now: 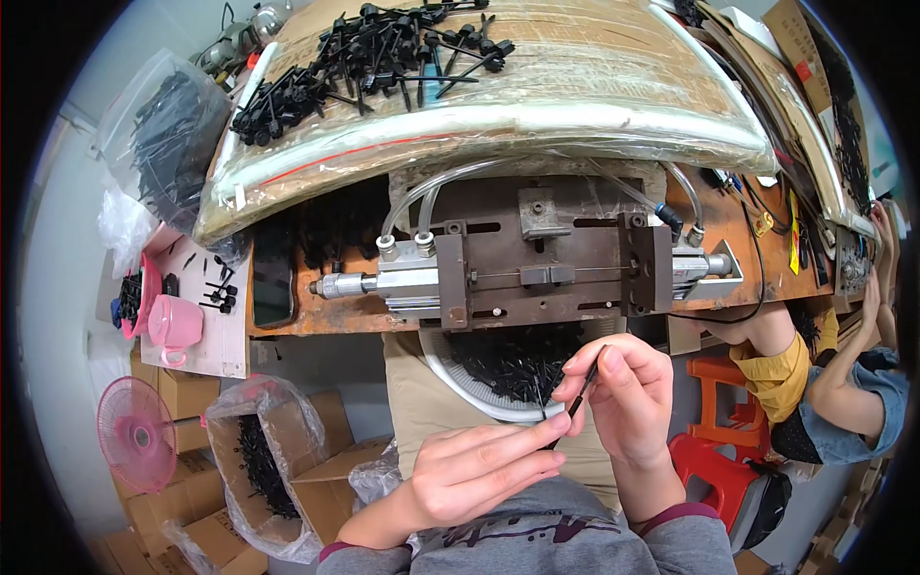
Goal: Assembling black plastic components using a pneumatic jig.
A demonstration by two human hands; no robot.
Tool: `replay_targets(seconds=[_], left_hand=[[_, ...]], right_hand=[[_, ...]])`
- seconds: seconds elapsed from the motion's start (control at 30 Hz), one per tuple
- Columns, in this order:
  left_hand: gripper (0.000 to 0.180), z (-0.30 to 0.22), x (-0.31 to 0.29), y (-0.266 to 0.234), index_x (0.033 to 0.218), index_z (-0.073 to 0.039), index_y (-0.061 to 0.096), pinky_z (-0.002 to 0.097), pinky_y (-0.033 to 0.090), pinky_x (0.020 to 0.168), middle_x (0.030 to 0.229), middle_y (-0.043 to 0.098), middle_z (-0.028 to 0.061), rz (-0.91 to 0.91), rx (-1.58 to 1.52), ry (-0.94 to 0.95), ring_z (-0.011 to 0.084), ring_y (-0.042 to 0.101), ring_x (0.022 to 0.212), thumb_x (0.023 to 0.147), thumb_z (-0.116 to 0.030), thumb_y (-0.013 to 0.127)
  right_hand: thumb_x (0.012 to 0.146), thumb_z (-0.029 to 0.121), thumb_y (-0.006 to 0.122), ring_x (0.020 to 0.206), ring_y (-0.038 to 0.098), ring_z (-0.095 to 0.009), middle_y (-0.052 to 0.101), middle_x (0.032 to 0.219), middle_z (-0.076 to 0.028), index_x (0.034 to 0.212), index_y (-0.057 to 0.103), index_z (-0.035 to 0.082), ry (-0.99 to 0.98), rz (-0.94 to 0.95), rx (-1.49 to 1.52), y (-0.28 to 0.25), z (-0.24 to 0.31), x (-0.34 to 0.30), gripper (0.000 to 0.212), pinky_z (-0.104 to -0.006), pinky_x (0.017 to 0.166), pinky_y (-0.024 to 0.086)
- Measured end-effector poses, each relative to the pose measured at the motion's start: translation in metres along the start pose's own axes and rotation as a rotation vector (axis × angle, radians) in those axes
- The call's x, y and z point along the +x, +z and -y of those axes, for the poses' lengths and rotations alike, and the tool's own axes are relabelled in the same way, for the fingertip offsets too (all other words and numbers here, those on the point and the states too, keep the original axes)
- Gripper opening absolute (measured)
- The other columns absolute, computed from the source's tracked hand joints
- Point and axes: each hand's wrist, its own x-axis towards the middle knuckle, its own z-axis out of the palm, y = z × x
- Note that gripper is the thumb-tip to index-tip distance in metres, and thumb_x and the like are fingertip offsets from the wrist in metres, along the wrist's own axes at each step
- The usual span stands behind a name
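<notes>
In front of my lap, my right hand [628, 398] pinches the upper end of a thin black plastic rod [577, 404] between thumb and fingertips. My left hand [484, 474] closes on its lower end, fingers pressed together and pointing right; the fingers hide part of that end. Below the bench edge, under my hands, sits a white round basket [439, 369] of small black parts [503, 369]. Just beyond is a metal fixture [541, 254] with an air cylinder at each side and a small grey block [546, 276] at its middle.
A plastic-wrapped cardboard board [594, 72] above the fixture carries a pile of black stemmed parts [374, 57]. At left are a pink mug [175, 321], a pink fan [137, 434] and a bag-lined box [311, 436]. Another person [853, 393] sits at right near a red stool [704, 474].
</notes>
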Motion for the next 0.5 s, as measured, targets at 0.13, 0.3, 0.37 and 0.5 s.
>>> replay_targets(seconds=[0.13,0.3,0.37,0.5], left_hand=[[0.034,0.002,-0.006,-0.006,0.094,-0.005,0.075,0.0279,0.058,0.065,0.115,0.068,0.013,-0.055,0.014,0.003,0.0197,0.07,0.081,0.063,-0.008,0.086],[0.032,0.001,-0.017,-0.028,0.094,-0.005,0.074,0.0279,0.058,0.069,0.118,0.066,0.0146,-0.196,0.098,-0.033,0.0199,0.069,0.081,0.065,-0.008,0.086],[0.031,-0.002,-0.022,-0.038,0.094,-0.005,0.074,0.0278,0.058,0.069,0.117,0.066,0.0152,-0.263,0.132,-0.033,0.0196,0.069,0.081,0.065,-0.009,0.086],[0.03,-0.009,-0.038,-0.055,0.095,-0.006,0.075,0.0272,0.058,0.07,0.115,0.065,0.0132,-0.374,0.202,-0.068,0.0182,0.069,0.081,0.066,-0.007,0.086]], right_hand=[[0.101,0.015,0.049,0.059,0.066,-0.018,0.068,0.087,-0.019,0.104,0.063,-0.009,-0.013,-0.013,-0.042,0.011,0.0,0.007,0.028,-0.0264,0.056,0.053],[0.098,0.006,0.053,0.064,0.066,-0.017,0.068,0.09,-0.018,0.112,0.06,-0.008,-0.252,0.057,-0.134,0.064,0.016,0.055,0.021,-0.0265,0.06,0.054],[0.097,0.003,0.054,0.068,0.067,-0.017,0.069,0.093,-0.018,0.115,0.058,-0.007,-0.394,0.091,-0.14,0.103,0.027,0.082,0.021,-0.0273,0.063,0.056],[0.099,0.009,0.053,0.075,0.069,-0.021,0.069,0.1,-0.02,0.118,0.057,-0.004,-0.941,0.336,-0.151,0.196,0.045,0.148,0.023,-0.0281,0.067,0.055]])
